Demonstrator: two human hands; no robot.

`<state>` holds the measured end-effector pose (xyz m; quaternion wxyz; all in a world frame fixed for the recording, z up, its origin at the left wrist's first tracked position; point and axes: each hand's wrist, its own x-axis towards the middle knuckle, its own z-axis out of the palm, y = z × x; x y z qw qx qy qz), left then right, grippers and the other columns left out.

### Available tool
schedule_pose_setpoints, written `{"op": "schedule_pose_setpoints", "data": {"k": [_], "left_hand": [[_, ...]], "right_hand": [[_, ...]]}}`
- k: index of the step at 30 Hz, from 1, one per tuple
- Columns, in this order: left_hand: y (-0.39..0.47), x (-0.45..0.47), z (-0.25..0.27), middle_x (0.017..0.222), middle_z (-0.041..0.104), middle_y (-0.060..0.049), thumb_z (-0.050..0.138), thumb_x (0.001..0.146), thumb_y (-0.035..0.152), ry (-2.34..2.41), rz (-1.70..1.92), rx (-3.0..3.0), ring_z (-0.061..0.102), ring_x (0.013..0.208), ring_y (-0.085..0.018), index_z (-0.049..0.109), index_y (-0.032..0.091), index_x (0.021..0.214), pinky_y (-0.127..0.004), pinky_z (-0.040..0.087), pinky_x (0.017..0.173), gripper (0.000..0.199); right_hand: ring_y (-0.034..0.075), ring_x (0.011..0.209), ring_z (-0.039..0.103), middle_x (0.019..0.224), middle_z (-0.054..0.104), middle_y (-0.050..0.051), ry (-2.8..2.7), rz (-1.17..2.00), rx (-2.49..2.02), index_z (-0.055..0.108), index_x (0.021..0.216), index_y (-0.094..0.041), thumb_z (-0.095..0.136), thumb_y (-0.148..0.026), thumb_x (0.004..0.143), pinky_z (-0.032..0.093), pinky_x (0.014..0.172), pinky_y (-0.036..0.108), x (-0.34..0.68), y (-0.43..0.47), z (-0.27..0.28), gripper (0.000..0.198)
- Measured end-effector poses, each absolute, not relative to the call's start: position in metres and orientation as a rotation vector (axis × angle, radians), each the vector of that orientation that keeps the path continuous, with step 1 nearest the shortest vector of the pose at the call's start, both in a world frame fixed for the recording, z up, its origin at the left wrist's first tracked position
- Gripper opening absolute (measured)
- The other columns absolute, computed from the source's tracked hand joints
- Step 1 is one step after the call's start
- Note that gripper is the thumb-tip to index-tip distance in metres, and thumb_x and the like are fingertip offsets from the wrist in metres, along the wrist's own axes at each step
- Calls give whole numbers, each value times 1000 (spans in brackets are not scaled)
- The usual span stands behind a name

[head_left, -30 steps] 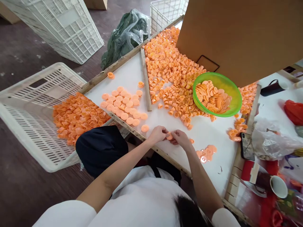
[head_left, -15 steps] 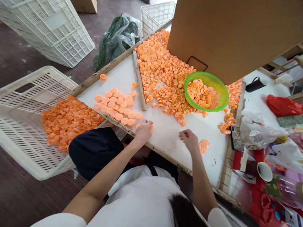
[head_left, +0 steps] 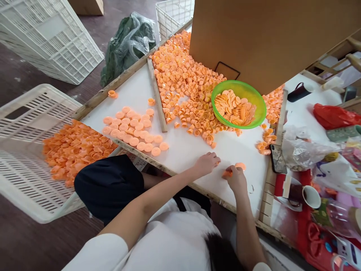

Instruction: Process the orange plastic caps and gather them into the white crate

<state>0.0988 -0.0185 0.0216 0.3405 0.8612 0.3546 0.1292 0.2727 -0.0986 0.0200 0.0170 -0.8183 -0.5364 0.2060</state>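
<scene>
Left hand (head_left: 207,165) and right hand (head_left: 237,180) face each other low over the white counter (head_left: 183,148), a narrow gap between their fingertips! Across from the left, then: a white crate (head_left: 31,146) with a heap of orange pieces (head_left: 79,150); next, a flat spread of orange discs (head_left: 134,128) on the counter, well off to the left of both hands. On to the left hand, fingers curled and pointing right, a speck of orange (head_left: 217,163) at the tips (pinched there or merely lying behind, I cannot tell).

Now the gap, and a small orange piece (head_left: 226,174) sits right in it, on the left side of the right hand, at its fingertips. The right hand is the nearer one; the left is just beside. Those right fingers bend down over the piece, though a firm hold can't be made out. Long axis? Too covered to read!

Just past the right knuckles, a few loose discs (head_left: 240,165) lie flat; farther out, a green bowl (head_left: 258,99) holds a pile of discs (head_left: 234,107). Rightmost, a phone (head_left: 278,159) lies at the wooden strip (head_left: 266,203).
</scene>
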Motion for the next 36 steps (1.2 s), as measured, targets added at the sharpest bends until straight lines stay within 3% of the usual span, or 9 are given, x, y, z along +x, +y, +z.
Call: {"op": "schedule_pose_setpoints", "data": {"k": [7, 12, 16, 23, 36], "left_hand": [[-21, 22, 17, 99, 58, -5, 47, 86, 16, 1030, 357, 2093, 53, 96, -18, 63, 20, 97, -30, 43, 88, 20], [-31, -14, 22, 106, 58, -5, 48, 83, 14, 1141, 519, 1792, 57, 91, -14, 56, 21, 117, -27, 46, 84, 36], [-29, -14, 19, 92, 63, -5, 45, 86, 25, 1266, 574, 1435, 59, 73, -12, 60, 15, 108, -24, 48, 70, 28], [-25, -9, 4, 71, 66, -2, 58, 77, 37, 1233, 517, 1339, 58, 62, -12, 67, 14, 86, -23, 45, 60, 25], [-25, -5, 9, 77, 66, -2, 58, 76, 27, 1271, 503, 1441, 57, 72, -14, 63, 16, 78, -24, 44, 66, 12]], "right_hand": [[15, 60, 52, 71, 57, 0, -1518, 953, -2250, 53, 70, -21, 63, -36, 69, 39, 57, 28, 274, -92, 30, 18], [13, 54, 52, 61, 57, -1, -1154, 1355, -1842, 52, 76, -21, 64, -44, 70, 44, 50, 26, 224, -70, 39, 27], [12, 55, 56, 62, 58, -2, -1030, 1529, -1665, 52, 78, -20, 66, -46, 68, 50, 52, 27, 176, -54, 33, 32], [15, 56, 61, 65, 64, 1, -1082, 1524, -1831, 54, 76, -20, 67, -44, 68, 54, 54, 29, 153, -48, 13, 28], [18, 64, 65, 71, 66, 1, -1140, 1471, -1894, 56, 76, -23, 62, -37, 73, 56, 59, 32, 152, -52, 7, 16]]}}
